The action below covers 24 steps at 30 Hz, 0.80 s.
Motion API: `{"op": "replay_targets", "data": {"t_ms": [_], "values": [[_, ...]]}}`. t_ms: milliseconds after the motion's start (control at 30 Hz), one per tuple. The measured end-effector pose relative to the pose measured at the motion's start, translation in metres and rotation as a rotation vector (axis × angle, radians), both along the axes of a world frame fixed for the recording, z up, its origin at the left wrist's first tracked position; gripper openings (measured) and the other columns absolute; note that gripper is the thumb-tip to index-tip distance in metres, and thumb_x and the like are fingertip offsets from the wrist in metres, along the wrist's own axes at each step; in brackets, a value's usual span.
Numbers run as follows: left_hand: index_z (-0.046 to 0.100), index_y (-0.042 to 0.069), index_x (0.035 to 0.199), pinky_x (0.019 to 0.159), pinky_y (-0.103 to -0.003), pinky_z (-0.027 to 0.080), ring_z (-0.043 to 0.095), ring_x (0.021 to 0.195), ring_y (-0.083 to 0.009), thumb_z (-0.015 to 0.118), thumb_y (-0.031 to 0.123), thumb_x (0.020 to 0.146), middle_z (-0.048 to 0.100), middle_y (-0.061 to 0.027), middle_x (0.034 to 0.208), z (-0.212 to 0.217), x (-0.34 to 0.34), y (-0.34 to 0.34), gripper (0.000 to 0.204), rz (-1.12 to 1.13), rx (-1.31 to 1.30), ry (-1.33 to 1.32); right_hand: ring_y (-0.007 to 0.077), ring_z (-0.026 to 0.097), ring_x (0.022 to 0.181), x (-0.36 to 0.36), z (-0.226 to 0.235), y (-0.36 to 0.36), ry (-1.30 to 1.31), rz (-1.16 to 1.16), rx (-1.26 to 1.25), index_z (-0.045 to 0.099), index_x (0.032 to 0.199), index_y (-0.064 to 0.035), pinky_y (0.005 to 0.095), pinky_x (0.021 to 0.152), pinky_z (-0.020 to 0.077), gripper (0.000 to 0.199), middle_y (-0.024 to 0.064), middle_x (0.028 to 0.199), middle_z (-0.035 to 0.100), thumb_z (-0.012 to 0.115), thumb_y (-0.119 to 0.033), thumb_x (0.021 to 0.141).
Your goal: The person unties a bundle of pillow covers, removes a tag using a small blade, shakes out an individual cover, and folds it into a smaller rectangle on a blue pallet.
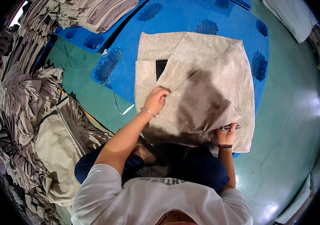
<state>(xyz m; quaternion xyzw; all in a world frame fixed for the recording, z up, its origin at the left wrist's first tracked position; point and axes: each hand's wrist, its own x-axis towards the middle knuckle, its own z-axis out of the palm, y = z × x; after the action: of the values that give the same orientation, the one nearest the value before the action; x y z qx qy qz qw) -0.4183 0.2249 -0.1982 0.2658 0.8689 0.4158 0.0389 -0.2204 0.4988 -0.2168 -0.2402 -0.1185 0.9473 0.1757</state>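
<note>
A beige woven cloth piece point(208, 78) lies on a blue plastic pallet point(182, 18), on top of other beige pieces, with a dark patch showing at its folded edge. My left hand point(155, 100) pinches the cloth's left edge and lifts it. My right hand point(227, 132) grips the cloth's near right corner together with a small metal tool point(230, 128). The cloth is raised and creased between the two hands.
Stacks of folded grey and beige cloth point(36, 112) pile up along the left, more of them point(88, 13) at the top left. A second blue pallet point(74, 33) lies under those. Green floor point(291, 123) spreads to the right, with a white bundle point(295, 17) at the top right.
</note>
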Motion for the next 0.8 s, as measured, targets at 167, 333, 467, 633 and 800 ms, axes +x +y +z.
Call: {"op": "replay_targets", "data": {"t_ms": [167, 333, 467, 633, 800], "values": [[0.05, 0.011, 0.1, 0.075, -0.034, 0.042, 0.042, 0.096, -0.0295, 0.061, 0.008, 0.063, 0.041, -0.0072, 0.109, -0.013, -0.026, 0.017, 0.038, 0.088, -0.448, 0.044, 0.0204, 0.05, 0.092, -0.005, -0.007, -0.001, -0.386, 0.121, 0.404, 0.045, 0.102, -0.0045, 0.0345, 0.084, 0.0386, 0.023, 0.0065, 0.097, 0.052, 0.048, -0.017, 0.083], [0.051, 0.012, 0.098, 0.075, -0.035, 0.042, 0.045, 0.092, -0.0306, 0.059, 0.017, 0.067, 0.046, -0.0085, 0.102, -0.017, -0.03, 0.033, 0.032, 0.152, -0.672, 0.11, 0.0237, 0.046, 0.102, -0.004, 0.024, -0.001, 0.046, 0.044, 0.177, 0.044, 0.11, -0.0003, 0.0366, 0.09, 0.0355, 0.033, 0.0124, 0.109, 0.049, 0.047, -0.014, 0.081], [0.05, 0.007, 0.084, 0.068, -0.036, 0.042, 0.052, 0.072, -0.0277, 0.048, 0.014, 0.073, 0.052, -0.0138, 0.077, -0.008, -0.054, 0.026, 0.014, 0.374, -0.294, -0.279, 0.0303, 0.038, 0.111, 0.024, 0.044, 0.021, 0.226, 0.03, 0.082, 0.033, 0.119, 0.0042, 0.042, 0.095, 0.0292, 0.046, 0.0177, 0.121, 0.039, 0.032, -0.022, 0.082], [0.053, 0.001, 0.079, 0.062, -0.037, 0.044, 0.053, 0.071, -0.0237, 0.055, 0.009, 0.07, 0.055, -0.012, 0.079, -0.038, -0.093, -0.054, 0.013, 0.756, 0.71, -1.074, 0.0282, 0.04, 0.11, 0.049, -0.015, 0.031, 0.098, 0.048, 0.11, 0.039, 0.116, 0.0013, 0.0411, 0.094, 0.0297, 0.039, 0.0141, 0.12, 0.042, 0.041, -0.019, 0.083], [0.045, -0.001, 0.1, 0.073, -0.036, 0.043, 0.05, 0.09, -0.0263, 0.062, 0.019, 0.068, 0.05, -0.0165, 0.098, -0.033, -0.081, -0.035, 0.042, 0.642, 0.255, -0.579, 0.0274, 0.04, 0.109, 0.038, -0.015, 0.012, -0.095, -0.072, -0.077, 0.04, 0.116, -0.0022, 0.0407, 0.094, 0.0294, 0.038, 0.0112, 0.118, 0.044, 0.04, -0.025, 0.085]]}}
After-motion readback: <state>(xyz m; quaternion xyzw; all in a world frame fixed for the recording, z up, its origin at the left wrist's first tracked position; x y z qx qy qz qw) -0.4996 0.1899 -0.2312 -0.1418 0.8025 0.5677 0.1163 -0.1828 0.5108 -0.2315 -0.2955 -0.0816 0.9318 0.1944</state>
